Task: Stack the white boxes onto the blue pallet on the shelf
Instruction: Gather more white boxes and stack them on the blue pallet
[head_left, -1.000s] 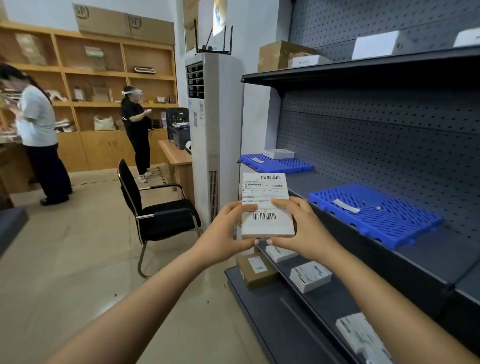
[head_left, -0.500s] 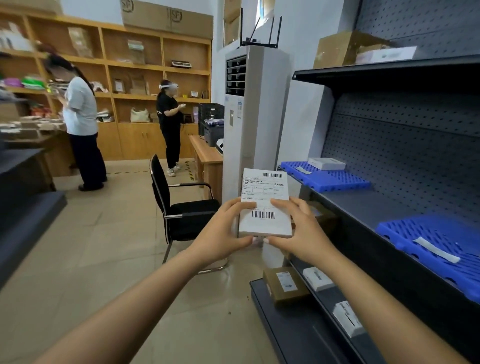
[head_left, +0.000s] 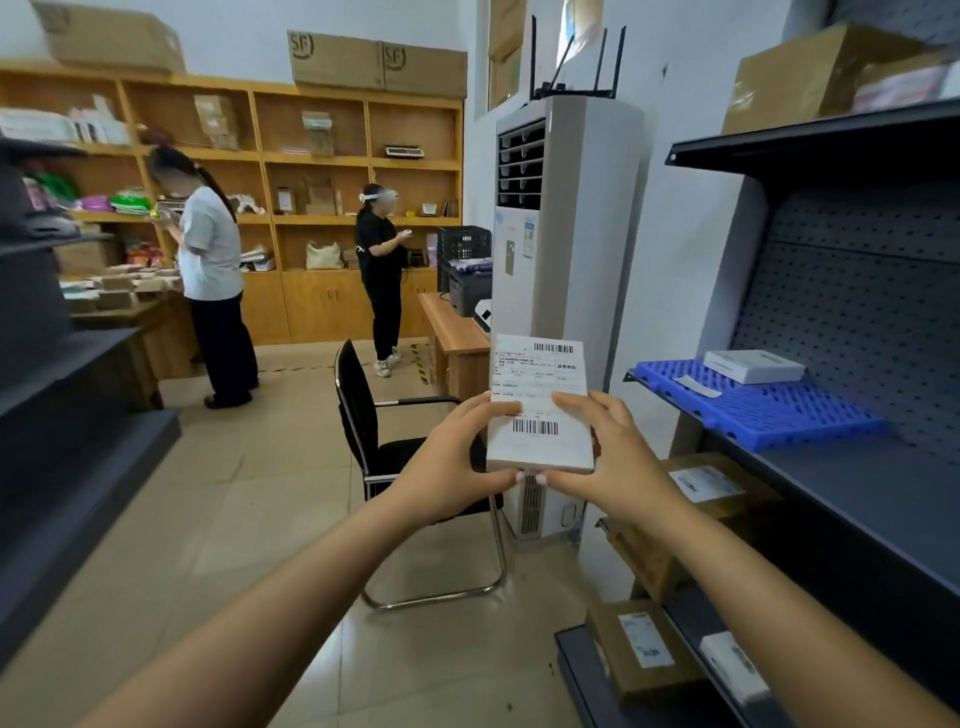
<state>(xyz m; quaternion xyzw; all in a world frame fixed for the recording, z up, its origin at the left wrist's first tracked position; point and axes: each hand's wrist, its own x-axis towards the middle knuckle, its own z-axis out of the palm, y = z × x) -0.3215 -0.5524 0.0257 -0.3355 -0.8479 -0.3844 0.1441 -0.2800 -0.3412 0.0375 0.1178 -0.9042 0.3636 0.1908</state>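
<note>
The left hand (head_left: 457, 460) and right hand (head_left: 621, 460) curled round the side edges of a white box (head_left: 540, 410), held over the open aisle (head_left: 249, 519), well apart from the blue pallet (head_left: 769, 418) on the shelf (head_left: 841, 478).

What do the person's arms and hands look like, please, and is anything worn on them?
The left forearm and right forearm are bare; no sleeves show. The left hand and right hand carry no visible gloves, rings, watch or bracelet.

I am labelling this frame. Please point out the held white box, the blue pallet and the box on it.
held white box (head_left: 537, 387): head view, labelled top face.
blue pallet (head_left: 779, 410): head view, bare grid.
box on the pallet (head_left: 753, 359): head view, top face.
</note>
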